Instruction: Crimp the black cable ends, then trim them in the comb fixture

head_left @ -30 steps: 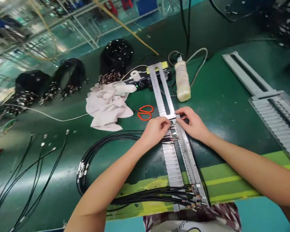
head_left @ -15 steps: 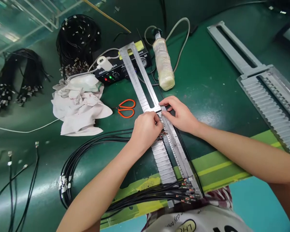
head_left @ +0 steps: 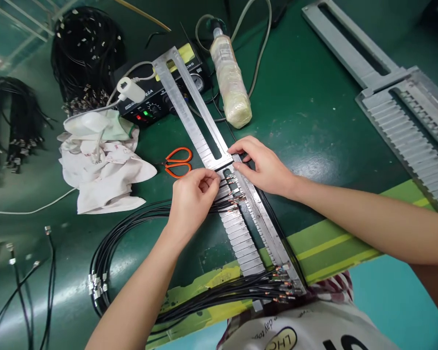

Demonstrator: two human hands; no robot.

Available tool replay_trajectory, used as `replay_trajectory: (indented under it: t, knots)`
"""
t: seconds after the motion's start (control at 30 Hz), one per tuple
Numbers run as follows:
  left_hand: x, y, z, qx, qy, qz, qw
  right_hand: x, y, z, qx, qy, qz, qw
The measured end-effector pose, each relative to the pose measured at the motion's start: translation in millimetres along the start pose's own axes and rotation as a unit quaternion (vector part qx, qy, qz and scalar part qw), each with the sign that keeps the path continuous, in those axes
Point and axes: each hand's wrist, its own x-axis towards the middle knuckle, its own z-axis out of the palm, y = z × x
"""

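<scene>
A long slotted metal jig [head_left: 241, 233] lies diagonally on the green table. My left hand [head_left: 191, 197] is closed in a pinch on thin black cables [head_left: 146, 214] whose stripped ends lie across the jig's slots. My right hand [head_left: 263, 165] rests on the jig's upper part, fingers curled and pressing the rail beside those cable ends. A second bunch of cable ends [head_left: 277, 287] sits across the jig's near end.
Orange scissors [head_left: 178, 163], white cloths [head_left: 102, 165], a black control box [head_left: 149, 104] and a wrapped bottle [head_left: 229, 82] lie behind the jig. Black cable bundles [head_left: 83, 53] sit at the far left. Another metal jig [head_left: 397, 102] lies at the right. Loose cables [head_left: 18, 287] lie left.
The view has tilted down and nearer. My left hand has drawn back left from the jig, showing cable ends laid in the slots. My right hand stays on the rail.
</scene>
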Motion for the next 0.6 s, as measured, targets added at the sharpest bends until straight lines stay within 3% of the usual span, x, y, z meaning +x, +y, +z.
replay_trajectory:
  t: [0.13, 0.33, 0.6]
  knots:
    - [-3.5, 8.2, 8.0, 0.025, -0.009, 0.035, 0.999, -0.2, -0.3, 0.1, -0.005, -0.002, 0.003, 1.000]
    - [-1.9, 23.4, 18.9, 0.105, 0.005, 0.020, 0.994, 0.2, -0.2, 0.2, -0.006, -0.005, 0.001, 1.000]
    - [1.9, 17.9, 23.6, 0.035, -0.002, -0.013, 0.999, -0.9, 1.2, -0.1, -0.007, -0.010, 0.001, 1.000]
